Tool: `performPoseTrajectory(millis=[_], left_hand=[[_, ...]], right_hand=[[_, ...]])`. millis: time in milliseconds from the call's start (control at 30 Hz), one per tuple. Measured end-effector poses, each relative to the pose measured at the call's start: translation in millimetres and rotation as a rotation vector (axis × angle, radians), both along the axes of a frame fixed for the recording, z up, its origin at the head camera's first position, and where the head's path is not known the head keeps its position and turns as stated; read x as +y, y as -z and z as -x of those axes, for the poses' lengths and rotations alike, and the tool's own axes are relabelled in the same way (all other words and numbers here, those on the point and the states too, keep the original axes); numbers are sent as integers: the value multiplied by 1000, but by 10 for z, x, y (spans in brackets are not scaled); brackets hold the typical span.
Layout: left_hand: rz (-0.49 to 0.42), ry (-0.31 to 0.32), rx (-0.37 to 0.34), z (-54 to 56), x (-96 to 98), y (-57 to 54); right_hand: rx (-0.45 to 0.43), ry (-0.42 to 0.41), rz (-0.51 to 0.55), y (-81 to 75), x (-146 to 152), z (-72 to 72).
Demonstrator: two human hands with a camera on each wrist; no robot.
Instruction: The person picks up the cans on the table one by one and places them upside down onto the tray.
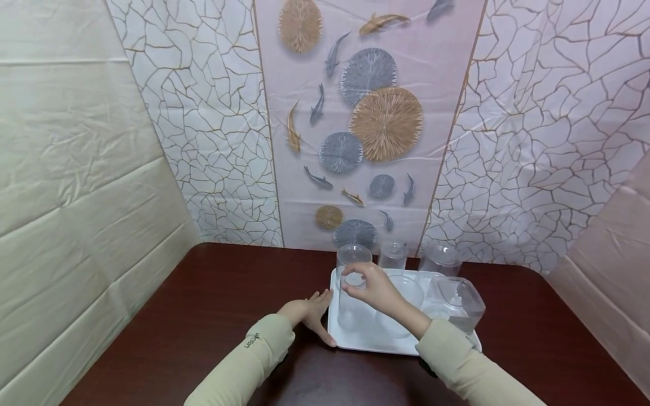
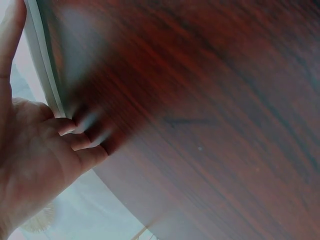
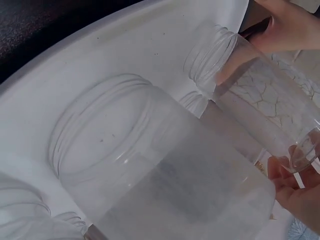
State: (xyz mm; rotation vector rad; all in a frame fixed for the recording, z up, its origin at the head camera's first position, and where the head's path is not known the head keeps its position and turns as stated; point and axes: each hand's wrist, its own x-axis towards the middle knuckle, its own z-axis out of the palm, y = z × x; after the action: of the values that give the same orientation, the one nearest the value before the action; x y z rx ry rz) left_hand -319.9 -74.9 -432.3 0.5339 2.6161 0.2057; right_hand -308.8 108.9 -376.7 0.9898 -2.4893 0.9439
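Note:
A white tray [image 1: 370,343] holds several clear jars. In the right wrist view, a slim clear jar [image 3: 265,100] stands upside down, its threaded mouth on the tray. My right hand [image 1: 378,290] curls its thumb and fingers round the base of this jar at the top. My left hand [image 1: 316,316] rests with spread fingers against the tray's left edge, its thumb near the front corner. In the left wrist view, the palm and relaxed fingers of the left hand [image 2: 35,150] hold nothing.
A wide clear jar [image 3: 165,160] stands mouth down beside the slim one. Other clear jars [image 1: 393,256] line the tray's back, and a squarish clear container [image 1: 464,299] is at its right. Dark wooden table [image 1: 218,304] surrounds the tray; patterned cloth [image 1: 223,141] hangs behind.

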Motion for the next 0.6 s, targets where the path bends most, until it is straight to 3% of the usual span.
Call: performPoseTrajectory(millis=[167,367,600], left_hand=[[6,0,4,-67,25,-68],[7,1,-9,-67,37,-81],[-11,-6,-12,60,-16,73]], right_hand=[[2,-10,-3,39,3,-9],[26,-30,-16,40,19,-25],[42,-69,-54,7,20,-31]])
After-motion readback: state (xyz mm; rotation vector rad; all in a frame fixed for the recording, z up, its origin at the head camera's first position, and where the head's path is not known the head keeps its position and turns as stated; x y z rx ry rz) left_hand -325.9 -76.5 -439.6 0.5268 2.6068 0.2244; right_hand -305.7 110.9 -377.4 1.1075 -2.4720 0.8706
